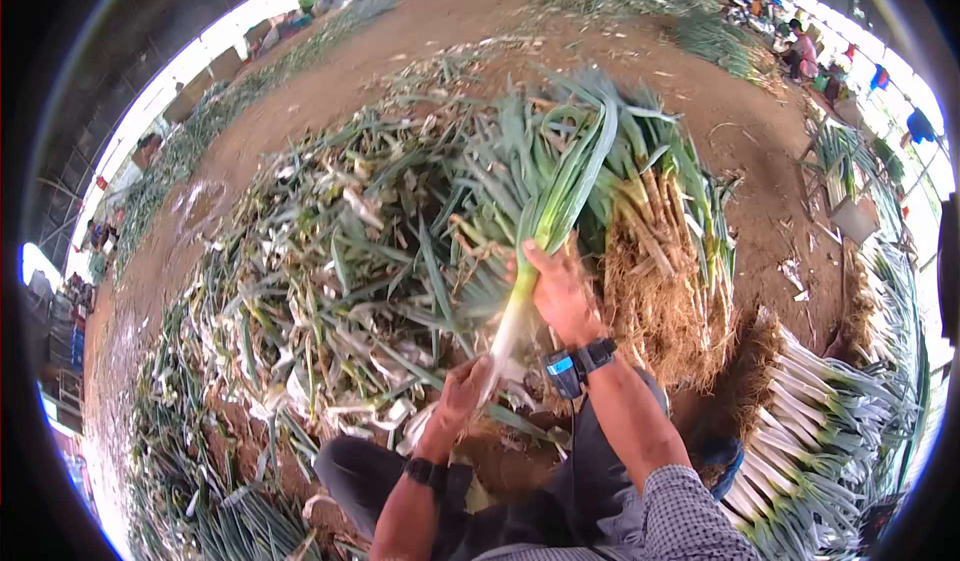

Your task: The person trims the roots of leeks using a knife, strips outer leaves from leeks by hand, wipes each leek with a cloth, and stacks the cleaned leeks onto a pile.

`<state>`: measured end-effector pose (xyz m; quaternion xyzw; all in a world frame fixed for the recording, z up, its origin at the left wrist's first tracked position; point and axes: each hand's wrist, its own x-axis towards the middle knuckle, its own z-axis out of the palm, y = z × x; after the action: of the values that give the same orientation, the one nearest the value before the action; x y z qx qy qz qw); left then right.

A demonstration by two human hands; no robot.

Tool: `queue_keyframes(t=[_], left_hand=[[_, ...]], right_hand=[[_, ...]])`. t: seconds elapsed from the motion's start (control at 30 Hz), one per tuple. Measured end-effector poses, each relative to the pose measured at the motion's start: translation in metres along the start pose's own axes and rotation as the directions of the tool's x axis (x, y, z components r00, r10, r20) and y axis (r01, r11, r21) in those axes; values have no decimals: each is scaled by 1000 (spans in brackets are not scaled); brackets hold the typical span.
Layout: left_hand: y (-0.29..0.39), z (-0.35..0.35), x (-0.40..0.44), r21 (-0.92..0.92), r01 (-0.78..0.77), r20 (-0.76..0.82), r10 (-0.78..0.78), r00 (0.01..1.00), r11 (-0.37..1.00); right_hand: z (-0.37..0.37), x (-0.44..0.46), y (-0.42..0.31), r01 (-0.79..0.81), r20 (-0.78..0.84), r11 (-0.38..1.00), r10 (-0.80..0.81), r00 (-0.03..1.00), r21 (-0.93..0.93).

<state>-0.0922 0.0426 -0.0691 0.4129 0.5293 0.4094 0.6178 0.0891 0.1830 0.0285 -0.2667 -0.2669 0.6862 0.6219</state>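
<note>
A leek (pixel 513 319) with a white shank and long green leaves slants up in front of me, held between both hands. My right hand (pixel 562 296) is closed around it where the white turns green. Lower down, my left hand (pixel 463 393) grips the white end near my knees; its fingertips are partly hidden. Just right of my right hand lies a bundle of uncleaned leeks (pixel 665 261) with brown, earthy roots. To the left spreads a large heap of stripped leaves and peelings (pixel 330 271).
Cleaned leeks (pixel 800 441) lie in rows at my lower right, white ends toward me. More green leaves (pixel 240 521) cover the ground at lower left. Bare brown soil (pixel 330 71) stretches behind the heap. A person (pixel 803 51) sits at the far right, near further piles.
</note>
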Motion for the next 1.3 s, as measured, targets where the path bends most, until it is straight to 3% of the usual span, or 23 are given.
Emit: queue_keyframes(t=[0.1,0.2,0.23,0.27,0.3,0.33,0.37,0.4,0.43,0.47,0.5,0.53,0.57,0.67,0.77,0.9,1.0,1.1,1.13,1.23,1.3], left_hand=[[-5,5,-6,30,-15,-38,17,999,999],[25,16,-22,-228,-76,-40,68,997,971],[22,15,-16,211,-161,-5,165,986,964],[11,9,-5,607,-225,67,233,970,762],[2,1,6,882,-248,150,262,953,400],[-17,-5,5,846,-252,115,300,947,470],[-45,-4,13,713,-240,27,316,948,659],[-79,-9,27,464,-261,-89,338,937,846],[-112,-13,49,191,-324,-181,357,916,927],[-153,-22,79,-37,-395,-257,373,891,918],[-90,-19,44,457,-243,-186,359,915,856],[-15,-14,5,839,-94,-114,342,933,536],[9,-7,-13,467,19,-304,140,942,884],[20,-10,-26,575,-101,-233,282,931,812],[-20,-17,-4,642,-212,-284,486,826,737],[-29,-15,1,665,-150,-359,490,794,731],[-77,-21,38,717,-141,-411,578,705,682],[-47,-18,28,579,-69,-567,462,683,813],[-42,-20,26,654,-46,-516,490,702,755],[-37,-18,33,277,-46,-713,237,660,960],[-27,-19,31,-124,-98,-719,-21,695,987]], right_hand=[[-8,1,21,-115,-240,982,77,968,-150],[-12,14,38,-73,-162,995,61,985,-67],[-21,15,44,54,4,977,-54,999,-205],[-30,13,47,199,186,929,-146,972,-313],[-38,11,50,263,230,885,-184,955,-383],[-38,3,47,328,274,833,-222,936,-446],[-31,4,46,392,335,752,-239,912,-530],[-24,0,44,371,319,757,-225,921,-538],[-18,4,43,318,271,804,-202,941,-503],[-14,10,41,226,185,885,-162,969,-408],[-13,17,43,124,99,960,-102,990,-252],[-14,22,42,74,44,990,-69,997,-123],[-22,32,42,-21,17,998,20,1000,60],[-7,28,40,25,-14,999,-25,1000,31],[4,21,38,20,-52,999,-22,998,-37],[20,6,33,42,-48,997,-46,998,-71],[13,12,34,22,-78,998,-27,997,-64],[11,15,32,21,-83,998,-26,996,-54],[11,17,34,75,-80,996,-79,994,-54],[8,21,31,105,-72,994,-107,992,-18],[7,23,26,127,-70,992,-128,989,-13]])
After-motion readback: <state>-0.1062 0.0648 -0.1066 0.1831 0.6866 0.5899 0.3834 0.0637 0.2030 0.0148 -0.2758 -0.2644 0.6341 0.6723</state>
